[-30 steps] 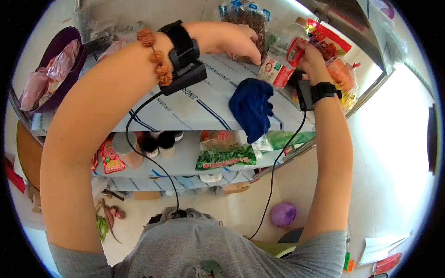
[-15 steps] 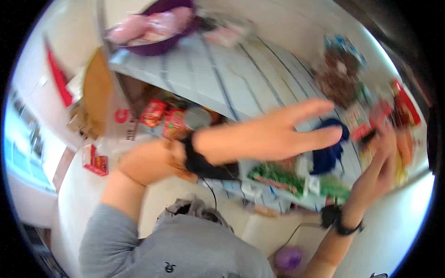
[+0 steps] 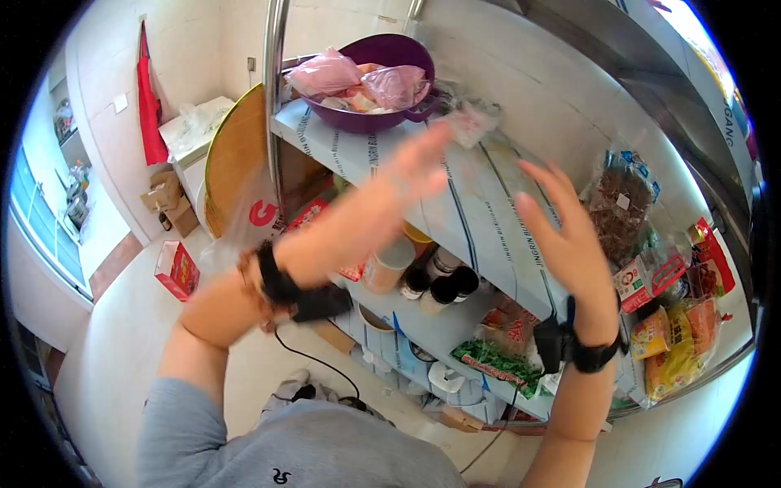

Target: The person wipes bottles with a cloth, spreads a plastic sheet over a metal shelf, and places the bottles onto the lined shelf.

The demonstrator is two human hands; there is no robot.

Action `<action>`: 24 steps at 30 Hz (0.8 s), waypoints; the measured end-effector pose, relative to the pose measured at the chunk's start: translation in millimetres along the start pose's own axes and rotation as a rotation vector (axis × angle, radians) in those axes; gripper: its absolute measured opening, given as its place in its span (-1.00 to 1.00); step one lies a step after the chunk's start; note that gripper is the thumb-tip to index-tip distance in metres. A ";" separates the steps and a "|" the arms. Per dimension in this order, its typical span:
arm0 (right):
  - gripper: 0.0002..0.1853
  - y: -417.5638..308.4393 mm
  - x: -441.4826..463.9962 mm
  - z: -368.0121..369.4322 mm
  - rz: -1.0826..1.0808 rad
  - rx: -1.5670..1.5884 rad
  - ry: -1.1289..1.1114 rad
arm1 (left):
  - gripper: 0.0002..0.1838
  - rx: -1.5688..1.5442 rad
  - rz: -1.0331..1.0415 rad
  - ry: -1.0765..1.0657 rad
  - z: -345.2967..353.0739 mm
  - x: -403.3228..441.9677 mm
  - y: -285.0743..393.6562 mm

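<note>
My left hand (image 3: 411, 171) is raised over the upper shelf (image 3: 512, 236), smeared by motion, with its fingers stretched out and the thumb apart. It holds nothing that I can see and is nearest to the purple basin (image 3: 370, 122), which is filled with bagged pink items (image 3: 325, 73). My right hand (image 3: 569, 244) hovers above the shelf's right part, fingers spread, with nothing in it. Beyond it stands a clear bag of brown dried food (image 3: 618, 195). Both wrists wear black bands with small devices.
Lower down are jars with black lids (image 3: 443, 290) and a green-and-red packet (image 3: 496, 366). Yellow and orange packets (image 3: 683, 342) lie at the right end. A red box (image 3: 176, 270) is on the floor at left, near a round yellow-edged board (image 3: 236, 163). A metal post (image 3: 274, 122) holds the shelf.
The view has swung, showing more of the room at left. My left hand has moved up and left toward the basin; my right hand has shifted left over the shelf. The dark blue item no longer shows.
</note>
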State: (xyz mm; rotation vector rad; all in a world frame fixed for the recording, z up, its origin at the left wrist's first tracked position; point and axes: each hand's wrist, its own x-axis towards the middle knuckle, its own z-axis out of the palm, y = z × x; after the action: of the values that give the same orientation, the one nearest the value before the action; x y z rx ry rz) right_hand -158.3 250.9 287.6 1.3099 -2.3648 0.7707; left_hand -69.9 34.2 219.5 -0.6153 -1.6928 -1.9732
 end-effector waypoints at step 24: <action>-0.62 16.6 278.0 152.4 0.227 -0.105 0.072 | -0.41 1.296 0.004 -0.046 -292.9 120.8 -10.0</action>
State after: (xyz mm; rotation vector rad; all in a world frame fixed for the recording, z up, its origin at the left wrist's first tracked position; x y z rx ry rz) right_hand -321.7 -20.6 305.8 0.9679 -2.4864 0.7320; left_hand -181.8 -261.4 244.1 -0.1438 -2.4556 -0.5158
